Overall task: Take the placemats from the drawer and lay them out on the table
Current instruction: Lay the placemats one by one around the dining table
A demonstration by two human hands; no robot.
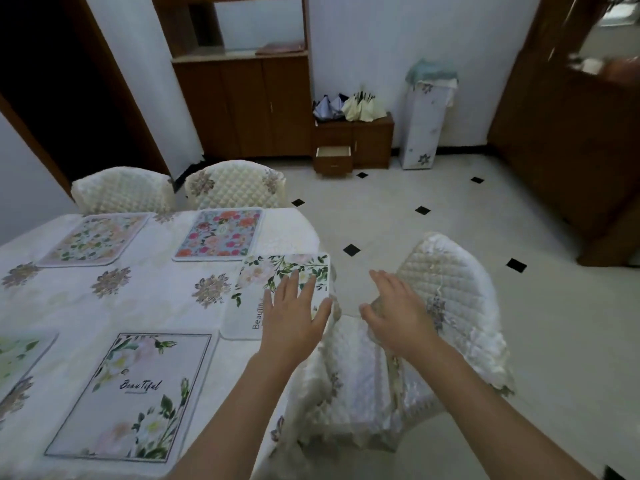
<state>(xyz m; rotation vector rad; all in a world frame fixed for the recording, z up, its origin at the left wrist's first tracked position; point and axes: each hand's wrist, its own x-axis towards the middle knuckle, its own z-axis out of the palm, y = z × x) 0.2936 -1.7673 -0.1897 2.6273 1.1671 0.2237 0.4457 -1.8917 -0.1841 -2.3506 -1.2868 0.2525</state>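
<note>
Pressing a placemat [277,292] at the bench [156,292] edge, the flat left hand [294,313] risks nudging it off; the right hand [394,313] hangs spread, empty.

"BeauTiful" on the near placemat [131,393]; partly covered "Beauti…" on the end placemat [277,282].

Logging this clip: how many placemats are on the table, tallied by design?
White "Beautiful" leafy rectangular placemats: 2
Bright red-and-pink floral placemat: 1
Pale pastel floral placemat: 1
Green-leaf placemat, cut off at frame edge: 1
Total: 5
</note>
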